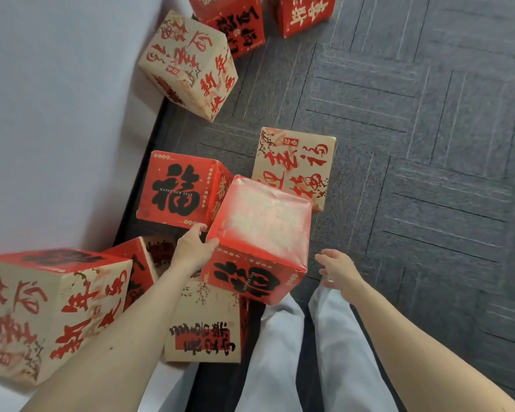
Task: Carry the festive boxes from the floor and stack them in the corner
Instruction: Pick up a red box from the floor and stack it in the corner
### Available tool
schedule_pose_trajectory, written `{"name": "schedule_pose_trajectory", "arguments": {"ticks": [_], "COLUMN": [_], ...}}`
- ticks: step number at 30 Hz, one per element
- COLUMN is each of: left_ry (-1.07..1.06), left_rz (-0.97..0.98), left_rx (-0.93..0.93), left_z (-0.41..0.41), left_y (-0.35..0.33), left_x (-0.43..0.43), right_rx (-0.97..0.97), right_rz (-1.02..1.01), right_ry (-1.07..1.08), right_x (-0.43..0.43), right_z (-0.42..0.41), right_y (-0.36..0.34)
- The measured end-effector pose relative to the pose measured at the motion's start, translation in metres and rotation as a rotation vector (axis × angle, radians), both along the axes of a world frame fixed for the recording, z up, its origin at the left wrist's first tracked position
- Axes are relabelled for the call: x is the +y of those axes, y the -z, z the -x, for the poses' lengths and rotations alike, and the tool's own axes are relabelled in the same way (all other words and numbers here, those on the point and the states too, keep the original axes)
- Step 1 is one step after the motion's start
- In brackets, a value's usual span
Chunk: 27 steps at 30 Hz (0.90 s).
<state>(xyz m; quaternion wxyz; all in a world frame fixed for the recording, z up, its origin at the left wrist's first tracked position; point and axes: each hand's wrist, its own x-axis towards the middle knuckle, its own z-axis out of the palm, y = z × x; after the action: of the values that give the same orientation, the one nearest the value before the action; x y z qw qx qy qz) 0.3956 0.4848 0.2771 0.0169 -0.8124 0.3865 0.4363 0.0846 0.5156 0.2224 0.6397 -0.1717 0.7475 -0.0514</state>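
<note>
A red festive box with a glossy top is lifted and tilted in front of me. My left hand grips its left top corner, thumb on the top edge. My right hand hovers open just right of the box, not touching it. Behind it on the floor lie a red box with a black character and a tan box with red writing. Under my arms sit a tan box and a large tan-and-red box. Part of a further red box shows between them.
A white wall runs along the left with a dark baseboard. Another tan box leans against it further back, with two red boxes behind it. Grey carpet tiles cover the floor to the right. My white trousers show below.
</note>
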Motion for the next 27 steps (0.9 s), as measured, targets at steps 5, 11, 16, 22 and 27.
{"name": "schedule_pose_trajectory", "arguments": {"ticks": [5, 11, 16, 22, 27], "left_ry": [0.004, 0.034, -0.020, -0.122, -0.094], "left_rz": [-0.059, -0.153, -0.101, -0.002, 0.101], "left_rx": [-0.016, -0.013, 0.006, 0.012, 0.027], "left_z": [-0.001, -0.007, -0.008, -0.011, -0.012], "left_y": [0.033, 0.071, 0.080, 0.047, -0.010], "left_x": [-0.013, -0.015, -0.009, -0.009, -0.020], "right_rx": [-0.047, -0.101, -0.115, -0.101, -0.081], "right_rz": [-0.087, -0.114, -0.081, -0.043, 0.042], "right_ry": [0.002, 0.012, 0.090, 0.116, 0.158], "right_x": [-0.003, 0.010, 0.017, 0.022, 0.015], "right_z": [-0.009, -0.019, -0.030, -0.027, -0.024], "right_y": [0.043, 0.089, 0.089, 0.056, 0.004]}}
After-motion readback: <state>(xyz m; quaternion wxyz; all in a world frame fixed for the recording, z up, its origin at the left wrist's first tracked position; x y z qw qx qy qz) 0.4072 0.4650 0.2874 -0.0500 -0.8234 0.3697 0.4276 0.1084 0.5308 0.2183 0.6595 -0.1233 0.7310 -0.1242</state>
